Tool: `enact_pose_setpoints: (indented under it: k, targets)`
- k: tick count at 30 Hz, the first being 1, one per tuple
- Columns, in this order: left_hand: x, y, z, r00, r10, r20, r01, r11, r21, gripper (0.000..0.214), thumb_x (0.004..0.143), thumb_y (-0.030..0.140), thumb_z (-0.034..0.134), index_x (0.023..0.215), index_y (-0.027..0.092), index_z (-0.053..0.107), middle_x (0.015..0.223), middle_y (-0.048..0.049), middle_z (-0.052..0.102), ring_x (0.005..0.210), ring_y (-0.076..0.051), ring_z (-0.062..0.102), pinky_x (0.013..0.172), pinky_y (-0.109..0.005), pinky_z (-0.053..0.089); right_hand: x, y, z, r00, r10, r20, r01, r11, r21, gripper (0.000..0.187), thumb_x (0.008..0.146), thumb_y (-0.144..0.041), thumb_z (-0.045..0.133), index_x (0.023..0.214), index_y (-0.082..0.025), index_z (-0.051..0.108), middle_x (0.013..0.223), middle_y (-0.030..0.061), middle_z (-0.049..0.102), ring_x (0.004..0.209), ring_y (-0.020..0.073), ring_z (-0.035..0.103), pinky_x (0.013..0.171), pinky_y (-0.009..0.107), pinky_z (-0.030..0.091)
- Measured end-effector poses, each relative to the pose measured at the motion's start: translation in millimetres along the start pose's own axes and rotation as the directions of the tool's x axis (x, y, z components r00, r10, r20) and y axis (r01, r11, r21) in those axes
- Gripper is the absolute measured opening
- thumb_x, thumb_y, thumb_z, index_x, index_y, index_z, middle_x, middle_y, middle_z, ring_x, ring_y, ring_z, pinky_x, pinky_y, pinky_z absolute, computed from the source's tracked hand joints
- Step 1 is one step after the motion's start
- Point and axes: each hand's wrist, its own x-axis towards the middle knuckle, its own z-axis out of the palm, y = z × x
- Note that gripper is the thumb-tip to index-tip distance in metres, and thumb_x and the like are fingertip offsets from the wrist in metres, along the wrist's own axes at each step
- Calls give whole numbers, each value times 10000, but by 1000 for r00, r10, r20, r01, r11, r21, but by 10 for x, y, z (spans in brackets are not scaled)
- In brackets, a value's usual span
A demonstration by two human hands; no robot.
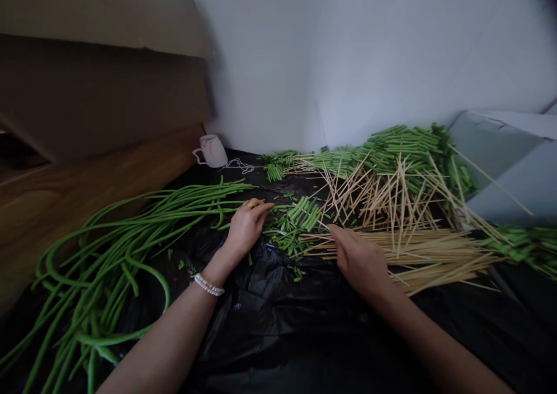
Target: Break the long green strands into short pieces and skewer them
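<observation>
Head view: left hand (248,227) palm down, fingertips drawn together at the near edge of the cut bean pieces (300,215); pinching a piece or only touching it, impossible to tell. Right hand (360,261) back up, fingers curled onto the near ends of the skewers (429,253), grip hidden under the knuckles. Pieces heaped between both hands, probably for reach from either side. Long beans (130,231) spread left, skewers fanned right, each beside its nearer hand. Everything on a black plastic sheet (282,330), likely as a cover.
</observation>
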Motion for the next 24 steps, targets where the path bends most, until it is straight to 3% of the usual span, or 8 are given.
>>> enact_pose_setpoints:
  k: [3,9,13,16,19,24]
  targets:
    - [-11,10,21,999,49,8,-49,999,-17,250,905,219,521,1090,202,688,970,-86,655,940,-208,597,880,-317,442,-3,-3,7,1000,5,3,-5,1000,0,364,912,-125,386,1187,-140,624,947,84,720,817,187,678,757,280,505]
    - [-6,103,19,976,146,-163,-158,985,-67,206,909,206,534,1057,188,675,951,-73,686,908,-195,623,861,-342,466,16,-24,-42,998,54,28,-53,997,-57,378,898,-119,394,1211,-157,602,961,76,716,748,184,669,639,276,473]
    - [-20,176,2,961,209,-181,-202,978,60,211,913,174,525,1052,205,681,960,-61,701,921,-201,614,846,-371,436,51,13,-72,976,171,137,-139,966,-216,346,860,-110,463,1171,-182,597,941,66,708,670,195,649,512,292,380]
    - [-35,225,-4,956,235,-176,-225,971,77,194,904,183,553,1038,218,689,955,-51,705,910,-193,605,798,-353,419,70,55,-59,960,179,218,-110,949,-296,228,841,-90,498,1003,-173,636,816,62,689,657,210,624,507,304,337]
    - [-52,277,-1,945,265,-193,-262,964,41,169,899,193,569,1012,215,692,936,-46,706,888,-179,599,790,-342,410,88,62,-54,992,33,123,1,963,-268,132,868,-136,524,865,-165,653,801,83,672,785,244,602,634,338,382]
    - [-109,432,-17,912,392,-120,-394,919,5,191,904,164,554,1051,212,667,977,-41,708,898,-165,591,800,-334,399,100,-63,-94,970,-186,-158,174,981,-88,263,926,-236,531,1139,-113,624,1026,108,686,928,240,561,802,374,391]
